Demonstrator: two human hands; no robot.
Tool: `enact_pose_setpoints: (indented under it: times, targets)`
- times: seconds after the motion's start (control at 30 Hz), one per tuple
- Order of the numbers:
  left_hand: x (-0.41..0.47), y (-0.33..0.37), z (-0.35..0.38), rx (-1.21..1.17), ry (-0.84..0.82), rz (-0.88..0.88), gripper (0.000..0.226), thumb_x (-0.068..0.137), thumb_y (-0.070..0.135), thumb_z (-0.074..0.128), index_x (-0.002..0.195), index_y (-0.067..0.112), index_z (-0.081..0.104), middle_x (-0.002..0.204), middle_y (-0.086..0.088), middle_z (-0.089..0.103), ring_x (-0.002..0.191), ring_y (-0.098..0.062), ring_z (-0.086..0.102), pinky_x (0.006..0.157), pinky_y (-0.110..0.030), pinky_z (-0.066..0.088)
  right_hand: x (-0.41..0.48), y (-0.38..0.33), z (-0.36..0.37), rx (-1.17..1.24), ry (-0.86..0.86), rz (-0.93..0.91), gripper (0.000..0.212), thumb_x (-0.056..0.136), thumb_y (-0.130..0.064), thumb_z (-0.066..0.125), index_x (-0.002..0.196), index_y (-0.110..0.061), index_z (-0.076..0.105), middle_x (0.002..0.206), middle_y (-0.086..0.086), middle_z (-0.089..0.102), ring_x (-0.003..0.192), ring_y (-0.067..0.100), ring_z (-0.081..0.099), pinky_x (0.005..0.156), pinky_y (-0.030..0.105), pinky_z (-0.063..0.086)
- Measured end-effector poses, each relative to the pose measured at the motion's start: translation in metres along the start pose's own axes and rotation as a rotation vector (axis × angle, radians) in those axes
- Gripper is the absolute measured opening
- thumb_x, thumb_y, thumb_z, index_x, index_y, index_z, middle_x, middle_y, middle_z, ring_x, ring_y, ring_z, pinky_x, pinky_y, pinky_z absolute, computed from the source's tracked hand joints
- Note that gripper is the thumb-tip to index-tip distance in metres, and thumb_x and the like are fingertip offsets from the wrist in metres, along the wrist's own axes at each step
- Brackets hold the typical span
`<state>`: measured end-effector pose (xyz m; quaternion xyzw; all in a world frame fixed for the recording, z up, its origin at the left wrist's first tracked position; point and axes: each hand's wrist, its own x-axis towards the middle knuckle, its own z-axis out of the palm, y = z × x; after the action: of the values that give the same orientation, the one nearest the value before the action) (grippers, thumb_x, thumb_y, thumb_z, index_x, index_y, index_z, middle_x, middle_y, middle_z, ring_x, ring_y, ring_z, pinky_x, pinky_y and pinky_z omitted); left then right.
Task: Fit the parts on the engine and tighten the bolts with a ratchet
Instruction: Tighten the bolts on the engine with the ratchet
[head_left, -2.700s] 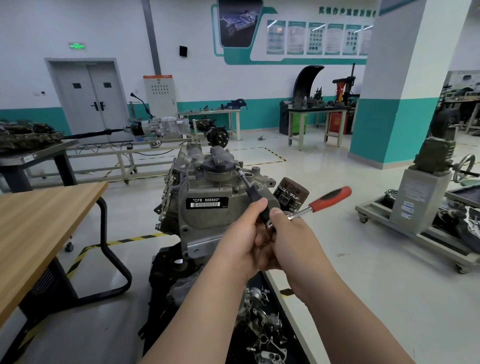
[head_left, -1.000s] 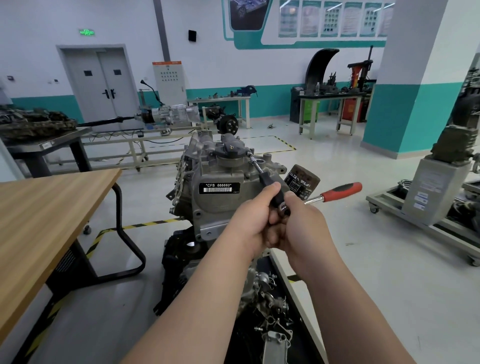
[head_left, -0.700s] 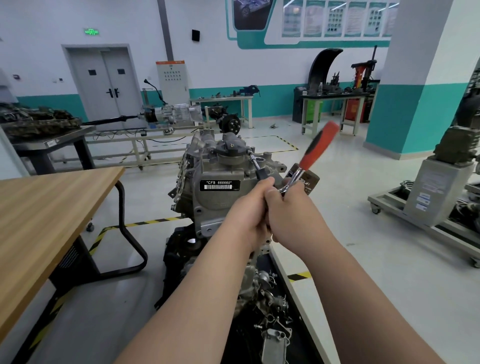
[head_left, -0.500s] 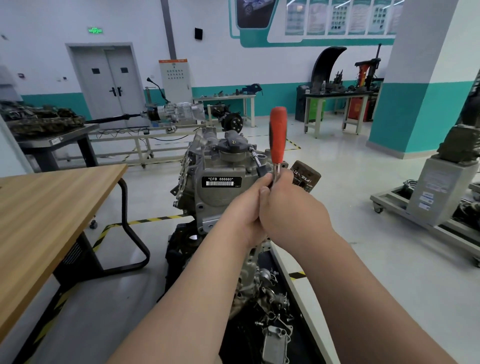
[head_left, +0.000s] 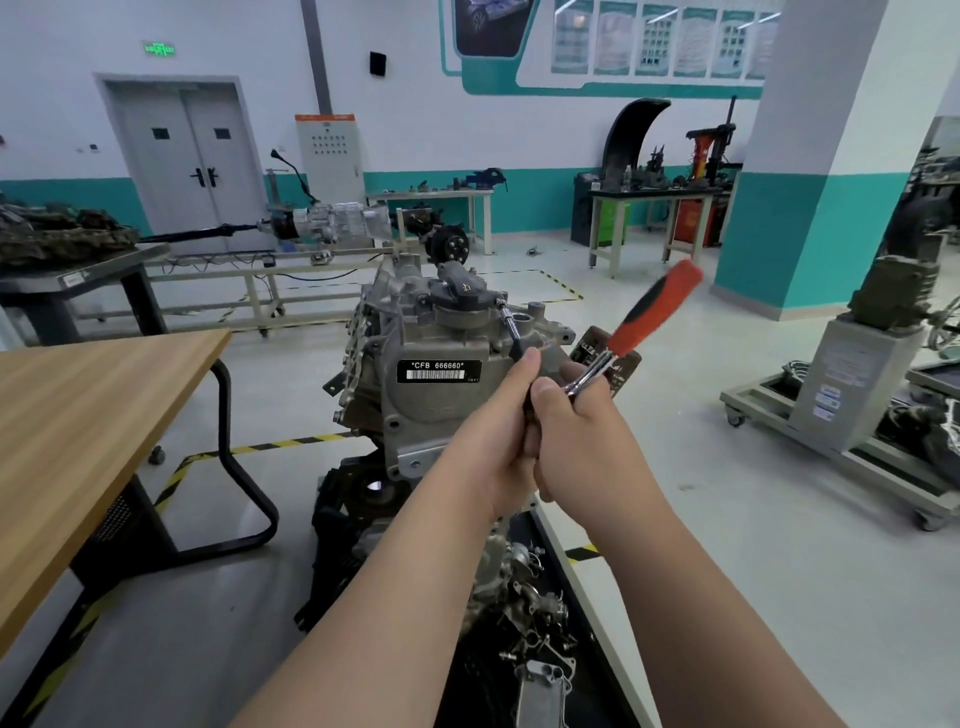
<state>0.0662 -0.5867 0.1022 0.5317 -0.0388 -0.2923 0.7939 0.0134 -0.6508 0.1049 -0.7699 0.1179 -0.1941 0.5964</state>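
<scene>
workshop floor, pale and glossy, spreads out behind the engine (head_left: 436, 364), which sits on a dark stand (head_left: 353, 499) mid-view, beside a wooden table (head_left: 78, 415). a long extension bar (head_left: 511, 332) runs from the hands up to a bolt (head_left: 500, 301) at the top edge of the casing, next to the black cap (head_left: 460, 288); that length probably lets the ratchet (head_left: 652, 312) swing clear of the casing's lumps. the left hand (head_left: 498, 431) wraps its fingers round the lower end of the bar, likely to steady it so the socket sits square on the bolt head. the right hand (head_left: 582, 436) is closed round the ratchet low on its metal shank, right by the head, with the red handle slanting up to the right, blurred. a grip so close to the head suits quick, light turns, so i judge the bolt is being run down rather than given its final pull. loose metal parts (head_left: 540, 670) lie below the forearms, presumably waiting to be fitted.
</scene>
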Motion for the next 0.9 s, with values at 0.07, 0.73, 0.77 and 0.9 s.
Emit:
enact_pose_setpoints:
  times: [0.07, 0.73, 0.77, 0.9]
  targets:
    - [0.003, 0.001, -0.004, 0.017, -0.001, -0.034, 0.047, 0.088, 0.061, 0.053, 0.064, 0.021, 0.052, 0.043, 0.002, 0.031, 0.044, -0.012, 0.037, 0.055, -0.023, 0.035, 0.001, 0.004, 0.006, 0.095, 0.011, 0.027, 0.046, 0.095, -0.044, 0.04, 0.136, -0.025, 0.033, 0.099, 0.005, 0.06, 0.083, 0.024, 0.053, 0.083, 0.043, 0.048]
    - [0.012, 0.001, -0.008, 0.043, -0.065, 0.043, 0.042, 0.092, 0.051, 0.052, 0.069, 0.017, 0.051, 0.04, 0.004, 0.054, 0.032, -0.005, 0.05, 0.036, -0.013, 0.041, -0.004, -0.015, -0.006, 1.431, -0.154, 0.454, 0.033, 0.103, -0.036, 0.034, 0.105, -0.007, 0.051, 0.057, -0.003, 0.044, 0.03, 0.008, 0.028, 0.035, 0.016, 0.031]
    - [0.012, 0.002, -0.007, 0.021, -0.072, 0.004, 0.044, 0.092, 0.053, 0.052, 0.068, 0.016, 0.052, 0.039, 0.004, 0.053, 0.03, -0.006, 0.049, 0.033, -0.013, 0.039, -0.005, -0.014, -0.006, 1.427, -0.146, 0.464, 0.032, 0.103, -0.035, 0.034, 0.111, -0.008, 0.05, 0.056, -0.003, 0.043, 0.029, 0.008, 0.028, 0.035, 0.016, 0.031]
    - [0.015, 0.0, -0.003, -0.064, -0.091, -0.066, 0.043, 0.086, 0.058, 0.056, 0.079, 0.016, 0.063, 0.039, 0.006, 0.05, 0.027, -0.006, 0.047, 0.03, -0.013, 0.035, -0.004, -0.011, -0.003, 1.392, -0.118, 0.477, 0.026, 0.104, -0.033, 0.032, 0.122, -0.022, 0.048, 0.056, -0.002, 0.039, 0.03, 0.009, 0.028, 0.035, 0.017, 0.032]
